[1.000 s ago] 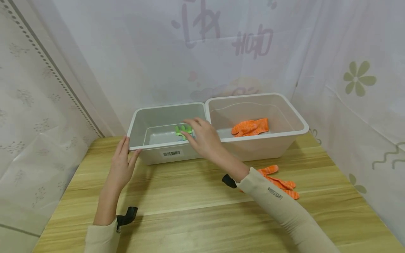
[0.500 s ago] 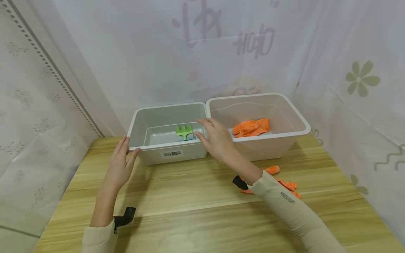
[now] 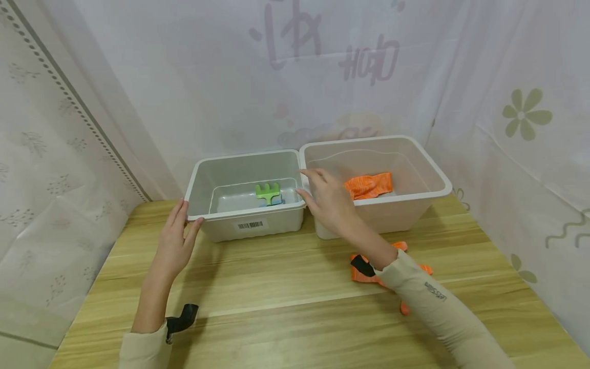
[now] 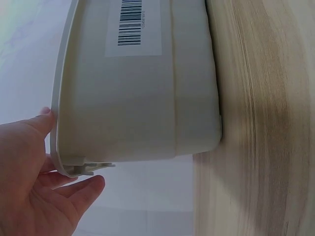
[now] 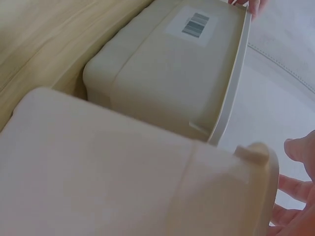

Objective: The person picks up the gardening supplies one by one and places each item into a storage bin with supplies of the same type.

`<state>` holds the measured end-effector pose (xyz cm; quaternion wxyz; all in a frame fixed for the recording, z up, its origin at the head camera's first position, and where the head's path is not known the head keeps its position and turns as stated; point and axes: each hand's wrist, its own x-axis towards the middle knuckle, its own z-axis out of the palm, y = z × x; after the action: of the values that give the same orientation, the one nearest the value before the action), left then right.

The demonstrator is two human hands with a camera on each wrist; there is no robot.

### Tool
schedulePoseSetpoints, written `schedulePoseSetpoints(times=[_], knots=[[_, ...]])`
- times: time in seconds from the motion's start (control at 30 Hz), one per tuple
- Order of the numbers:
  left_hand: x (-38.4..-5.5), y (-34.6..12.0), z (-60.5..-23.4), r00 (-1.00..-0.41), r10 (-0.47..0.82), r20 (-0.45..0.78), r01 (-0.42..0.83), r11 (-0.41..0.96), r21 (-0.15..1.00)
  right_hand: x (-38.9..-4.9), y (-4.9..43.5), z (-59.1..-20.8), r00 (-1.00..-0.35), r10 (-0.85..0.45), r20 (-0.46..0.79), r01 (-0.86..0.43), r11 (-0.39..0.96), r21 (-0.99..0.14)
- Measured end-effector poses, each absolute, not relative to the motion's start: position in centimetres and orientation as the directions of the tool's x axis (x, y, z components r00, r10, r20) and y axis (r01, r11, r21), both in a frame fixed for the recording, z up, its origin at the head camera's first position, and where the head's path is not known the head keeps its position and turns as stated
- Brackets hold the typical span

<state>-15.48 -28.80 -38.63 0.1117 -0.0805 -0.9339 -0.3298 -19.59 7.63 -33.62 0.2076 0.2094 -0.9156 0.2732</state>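
Inside the left grey plastic bin [image 3: 216, 198] lies a small green rake head [image 3: 267, 191] with a blue part at its near end. My left hand [image 3: 174, 238] holds this bin's near left corner, thumb on the front rim and fingers along the left side. My right hand [image 3: 327, 200] hovers over the near left rim of the right bin [image 3: 384, 218], fingers spread a little with nothing between them. An orange knit glove [image 3: 370, 185] lies in the right bin, partly hidden by that hand. Another orange glove [image 3: 364, 277] lies on the table, mostly under my right forearm.
The two bins stand side by side at the back of the wooden table [image 3: 258, 287], against a printed white curtain [image 3: 230, 92]. A barcode label [image 4: 132, 24] is on the left bin's front. Black wrist mounts [image 3: 183, 318] stick out from both sleeves.
My right hand has moved rightward from over the left bin to the right bin's rim, bringing the green rake head into full view. My left hand stays at the bin's corner.
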Motion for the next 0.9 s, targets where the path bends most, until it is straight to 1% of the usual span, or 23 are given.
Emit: schedulePoseSetpoints(times=[0.23,0.6,0.9], knots=[[-15.4,-28.8,-38.5,-0.968,0.068,0.242,0.202,0.783,0.588,-19.8,9.3,-33.4,-0.827,-0.241,0.509,-0.488,0.756,-0.435],[-15.5,-28.8,-38.6,-0.960,0.070,0.269,0.219,0.787,0.577,-19.8,11.4,-33.2,-0.834,-0.204,0.514,-0.460,0.770,-0.442],[-15.5,-28.8,-38.6,-0.960,0.070,0.272,0.222,0.785,0.579,-19.8,12.2,-33.2,-0.824,-0.198,0.531,-0.459,0.782,-0.422]])
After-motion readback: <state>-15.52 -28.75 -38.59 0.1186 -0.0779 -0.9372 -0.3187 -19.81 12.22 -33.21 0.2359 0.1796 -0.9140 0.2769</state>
